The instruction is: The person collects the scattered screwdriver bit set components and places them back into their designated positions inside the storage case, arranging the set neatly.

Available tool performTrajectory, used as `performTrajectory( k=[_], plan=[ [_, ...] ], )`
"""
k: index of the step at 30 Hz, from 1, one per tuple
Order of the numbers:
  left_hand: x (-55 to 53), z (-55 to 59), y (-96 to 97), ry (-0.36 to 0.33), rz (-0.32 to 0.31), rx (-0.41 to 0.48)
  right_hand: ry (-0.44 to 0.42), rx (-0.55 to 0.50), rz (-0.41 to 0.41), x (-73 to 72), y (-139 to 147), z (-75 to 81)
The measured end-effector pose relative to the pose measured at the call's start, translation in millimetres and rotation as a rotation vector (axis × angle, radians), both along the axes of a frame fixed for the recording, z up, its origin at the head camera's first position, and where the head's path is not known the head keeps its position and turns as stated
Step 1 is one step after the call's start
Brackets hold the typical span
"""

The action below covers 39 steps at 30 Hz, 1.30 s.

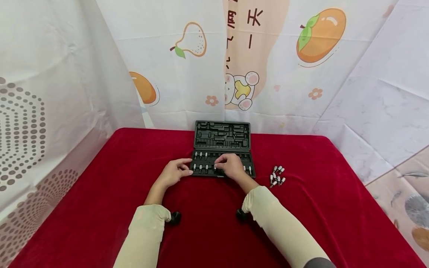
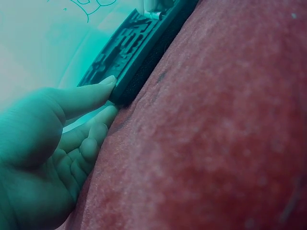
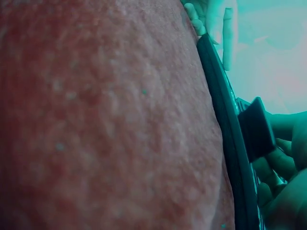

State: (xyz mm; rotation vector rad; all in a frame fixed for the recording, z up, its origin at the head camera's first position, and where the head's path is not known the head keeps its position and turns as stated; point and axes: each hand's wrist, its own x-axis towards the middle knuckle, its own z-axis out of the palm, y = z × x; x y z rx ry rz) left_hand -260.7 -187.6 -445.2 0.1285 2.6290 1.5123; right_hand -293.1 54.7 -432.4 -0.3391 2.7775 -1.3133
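A dark tool case [image 1: 222, 149] lies opened on the cloth, lid raised at the back. Silver bit sockets [image 1: 200, 167] stand in its lower half in two rows. My right hand [image 1: 231, 166] is over the front row, pinching a bit socket [image 1: 215, 167] between thumb and fingers; in the left wrist view its silver end [image 2: 152, 15] shows at the top. At the case's left edge, my left hand [image 1: 172, 172] touches it with thumb and forefinger. The thumb rests on the near corner in the left wrist view. The right hand hides part of the rows.
Right of the case, several loose bit sockets [image 1: 278, 176] lie on the red cloth [image 1: 207, 223]. A dark clasp [image 3: 259, 129] juts from the case's front in the right wrist view. Printed curtains [image 1: 201, 85] hang behind the table.
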Motion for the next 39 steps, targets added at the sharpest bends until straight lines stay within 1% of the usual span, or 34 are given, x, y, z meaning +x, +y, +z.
performTrajectory(
  k=[4,7,13,16,18,24,27,33,39],
  plan=[
    [0.6,0.8,-0.1,-0.004,0.004,0.001,0.008,0.041,0.012,-0.6,-5.5,-1.4],
    [0.7,1.2,0.0,-0.008,0.01,0.004,0.029,0.075,0.02,-1.8,-8.5,-2.4],
    [-0.5,0.3,0.2,-0.005,0.002,-0.004,0.031,0.076,0.033,-2.4,-10.0,-1.0],
    [-0.8,0.5,-0.1,-0.001,-0.003,-0.001,0.016,0.083,0.04,-2.9,-9.9,0.7],
    [-1.3,0.4,-0.7,0.001,-0.002,0.003,0.001,0.109,0.048,-3.8,-9.9,2.3],
    [-0.8,-1.0,-1.3,-0.006,0.004,-0.007,-0.064,0.263,0.086,-6.7,-11.6,8.5],
    [-0.2,-1.9,-1.8,-0.002,0.003,-0.008,-0.086,0.313,0.096,-7.8,-13.2,11.2],
    [-1.0,-3.7,-2.3,0.008,0.001,-0.013,-0.117,0.328,0.078,-8.6,-16.2,13.3],
    [-1.7,-3.3,-2.0,0.008,0.0,-0.019,-0.114,0.338,0.051,-7.6,-17.6,12.0]
  ],
)
